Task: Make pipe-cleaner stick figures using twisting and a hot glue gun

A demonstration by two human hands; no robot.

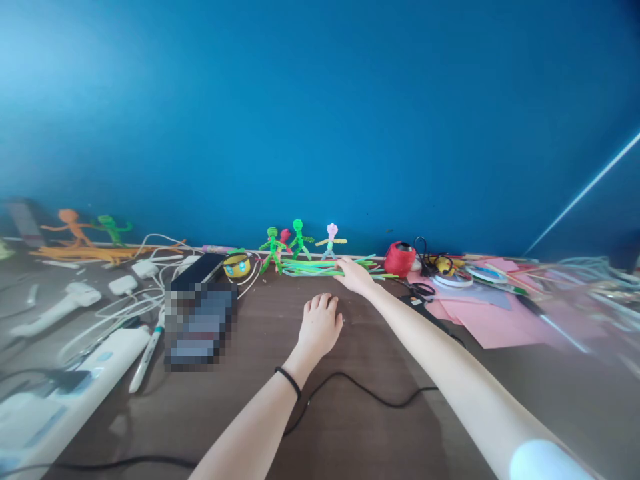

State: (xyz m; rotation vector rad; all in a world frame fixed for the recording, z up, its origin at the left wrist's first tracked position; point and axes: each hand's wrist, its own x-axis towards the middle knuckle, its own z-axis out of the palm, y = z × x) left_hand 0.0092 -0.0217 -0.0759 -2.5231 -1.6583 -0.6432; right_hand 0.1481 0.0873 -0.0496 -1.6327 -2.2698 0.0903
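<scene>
Left hand [320,327]: nearest the camera, palm down, fingers loosely open above the bench [380,363].
Green stems [311,268]: bundled along the bench's far edge.
Right hand [356,277]: touching them, grip unclear.
Fuzzy figures [298,226]: standing beside and behind.
Red spool [399,261]: just right.

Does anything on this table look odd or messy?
Nothing looks clearly spilled or broken. The white cables on the left lie in a tangle, and the pink sheets on the right are splayed at differing angles. Oddest, a dark object left of the left hand appears as blocky squares.
</scene>
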